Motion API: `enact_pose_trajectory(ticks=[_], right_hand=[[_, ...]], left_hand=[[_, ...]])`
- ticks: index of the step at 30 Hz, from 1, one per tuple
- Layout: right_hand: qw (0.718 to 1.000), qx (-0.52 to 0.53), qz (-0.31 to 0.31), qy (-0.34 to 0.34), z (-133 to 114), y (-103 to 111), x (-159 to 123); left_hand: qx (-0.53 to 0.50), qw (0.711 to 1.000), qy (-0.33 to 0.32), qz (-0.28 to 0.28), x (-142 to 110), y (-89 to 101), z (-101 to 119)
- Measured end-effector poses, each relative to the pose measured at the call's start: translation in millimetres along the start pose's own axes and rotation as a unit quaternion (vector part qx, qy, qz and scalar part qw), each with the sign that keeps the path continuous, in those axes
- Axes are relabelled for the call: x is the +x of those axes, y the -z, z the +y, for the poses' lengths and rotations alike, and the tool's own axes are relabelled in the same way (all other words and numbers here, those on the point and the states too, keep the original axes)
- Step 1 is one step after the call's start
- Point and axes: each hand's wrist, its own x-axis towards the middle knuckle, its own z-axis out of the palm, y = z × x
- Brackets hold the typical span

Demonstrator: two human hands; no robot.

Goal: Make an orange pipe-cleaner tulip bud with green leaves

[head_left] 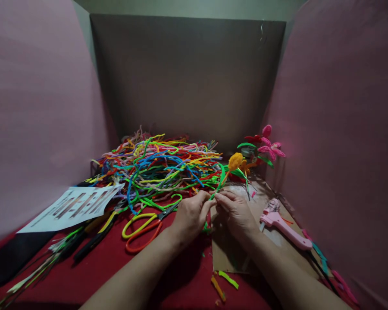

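Observation:
Both hands meet near the middle, pinching a green pipe cleaner stem [212,196]. My left hand [191,212] is closed on it from the left, and my right hand [234,211] grips it with fingertips from the right. Above the fingers rise a green leaf loop [222,174] and an orange pipe cleaner flower bud [235,161]; how they join the stem is hidden by the fingers. Left of my left hand lie scissors [142,230] with one yellow and one orange handle. A pink glue gun [286,226] rests to the right of my right hand.
A big heap of coloured pipe cleaners [168,165] lies behind the hands. Pink pipe cleaner flowers [271,148] stand at back right. Cardboard [228,258] lies under the glue gun. At left are a printed sheet [71,209] and pliers [98,237]. Panels [187,77] enclose the red-covered table.

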Motion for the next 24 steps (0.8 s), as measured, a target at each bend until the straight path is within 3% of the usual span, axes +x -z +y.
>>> enact_pose_trajectory(ticks=[2, 4, 6, 8, 10, 13, 15, 17, 18, 20, 22, 24], right_hand=[[1.0, 0.007, 0.002, -0.005, 1.2, -0.6, -0.4], [1.0, 0.013, -0.01, 0.007, 2.1, -0.6, -0.7], [1.0, 0.011, -0.022, 0.011, 2.1, 0.0, -0.7], [0.999, 0.01, -0.037, 0.001, 1.1, 0.9, -0.6], [0.998, 0.02, -0.061, -0.019, -0.5, 1.4, -0.6], [0.994, 0.043, -0.094, -0.027, -2.5, 1.0, -1.5], [0.992, 0.053, -0.11, -0.006, -3.0, 0.3, -2.3], [0.991, 0.059, -0.119, 0.016, -3.0, -0.2, -2.9], [0.992, 0.055, -0.115, 0.025, -2.9, -0.4, -2.9], [0.995, 0.033, -0.089, 0.036, -2.4, -0.2, -2.4], [0.998, 0.012, -0.054, 0.036, -1.6, 0.1, -1.5], [0.999, 0.011, -0.033, 0.016, -1.1, 0.1, -1.0]], left_hand=[[0.124, 0.99, -0.054, 0.044, -2.5, -2.4, -1.4], [0.142, 0.987, -0.06, 0.044, -2.7, -2.4, -1.2], [0.059, 0.998, -0.023, 0.019, -0.6, -0.1, 0.4], [-0.092, 0.994, 0.049, -0.039, 2.4, 3.1, 2.4], [-0.251, 0.956, 0.11, -0.104, 4.8, 6.0, 3.3], [-0.424, 0.874, 0.15, -0.184, 6.0, 9.5, 2.1], [-0.492, 0.823, 0.163, -0.231, 5.7, 11.2, 1.2], [-0.513, 0.801, 0.168, -0.259, 5.3, 12.0, 1.7], [-0.504, 0.806, 0.164, -0.262, 5.2, 11.9, 2.5], [-0.431, 0.859, 0.14, -0.239, 4.6, 10.5, 4.4], [-0.277, 0.944, 0.082, -0.162, 2.9, 7.7, 5.4], [-0.08, 0.995, -0.003, -0.055, 0.1, 4.5, 4.6]])
